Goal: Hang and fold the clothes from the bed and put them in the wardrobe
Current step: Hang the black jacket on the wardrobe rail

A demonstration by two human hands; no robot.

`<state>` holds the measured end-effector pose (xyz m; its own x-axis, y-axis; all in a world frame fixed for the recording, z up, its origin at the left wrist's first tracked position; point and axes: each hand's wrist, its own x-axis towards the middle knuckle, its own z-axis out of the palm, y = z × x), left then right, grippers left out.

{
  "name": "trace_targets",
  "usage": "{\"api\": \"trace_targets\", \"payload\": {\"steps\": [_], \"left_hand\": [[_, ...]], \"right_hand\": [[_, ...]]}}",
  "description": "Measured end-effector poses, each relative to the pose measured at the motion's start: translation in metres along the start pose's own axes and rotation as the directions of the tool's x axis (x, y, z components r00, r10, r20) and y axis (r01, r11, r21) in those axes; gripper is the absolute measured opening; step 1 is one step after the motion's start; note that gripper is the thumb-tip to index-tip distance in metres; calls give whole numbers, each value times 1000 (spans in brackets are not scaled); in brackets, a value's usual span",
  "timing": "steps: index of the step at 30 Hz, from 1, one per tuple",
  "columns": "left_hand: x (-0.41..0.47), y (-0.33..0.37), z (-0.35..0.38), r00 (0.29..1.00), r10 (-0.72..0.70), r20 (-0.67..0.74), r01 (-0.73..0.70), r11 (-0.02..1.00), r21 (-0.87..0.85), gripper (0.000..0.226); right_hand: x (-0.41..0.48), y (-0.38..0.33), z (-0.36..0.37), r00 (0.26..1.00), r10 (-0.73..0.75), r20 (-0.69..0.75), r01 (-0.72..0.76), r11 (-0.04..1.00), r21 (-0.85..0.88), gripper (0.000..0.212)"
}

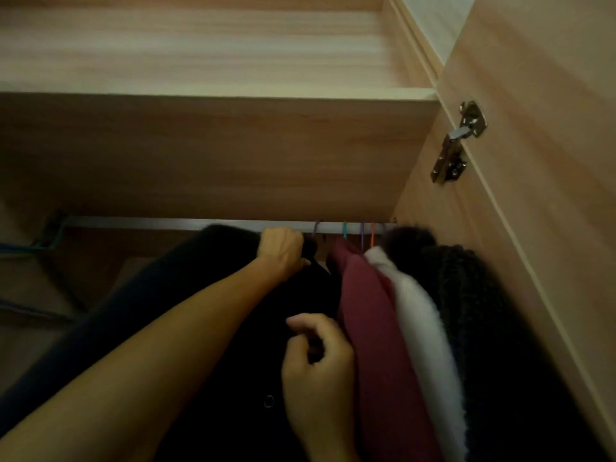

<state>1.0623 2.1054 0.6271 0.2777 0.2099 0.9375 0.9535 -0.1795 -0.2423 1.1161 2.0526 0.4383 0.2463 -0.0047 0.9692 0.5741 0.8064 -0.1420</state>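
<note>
Vertically, black garment [233, 395] below the rail [166, 224], left hand [281, 250] at its top.

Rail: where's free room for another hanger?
Free: the rail from its left bracket to the black garment held by the left hand, plus the shelf above. Crowded: right of that hand, maroon top, white top and dark knit pack against the side wall.
</note>
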Motion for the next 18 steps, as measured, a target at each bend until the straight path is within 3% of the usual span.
{"api": "trace_targets", "payload": {"steps": [3, 5, 8, 10, 12, 13, 15, 18], "left_hand": [[-16, -14, -13, 991, 94, 96, -92, 995, -21, 44], [-31, -32, -37, 980, 67, 189, -71, 997, 18, 49], [-60, -71, -69, 979, 1, 203, -20, 996, 92, 58], [-86, -97, -79, 960, -14, 281, 58, 987, -149, 64], [-116, -105, -77, 962, -15, 274, 172, 810, -561, 78], [-133, -101, -68, 980, -47, 194, 168, 718, -675, 84], [-156, -78, -42, 989, -149, 19, 106, 609, -786, 95], [-171, -37, -34, 967, -246, -72, 34, 400, -916, 87]], "right_hand": [[1, -15, -2, 996, 90, 20, -91, 992, 84, 30], [0, -21, 0, 991, 129, 21, -131, 987, 94, 30], [-3, -35, 4, 989, 147, 17, -148, 986, 81, 31], [-4, -46, 7, 994, 111, -19, -109, 992, 68, 30], [-7, -60, 10, 996, 65, -57, -63, 997, 44, 30], [-8, -68, 12, 997, 37, -69, -34, 998, 46, 29], [-12, -82, 13, 996, -31, -83, 33, 999, 29, 26], [-20, -96, 13, 991, -118, -70, 113, 991, -66, 26]]}}
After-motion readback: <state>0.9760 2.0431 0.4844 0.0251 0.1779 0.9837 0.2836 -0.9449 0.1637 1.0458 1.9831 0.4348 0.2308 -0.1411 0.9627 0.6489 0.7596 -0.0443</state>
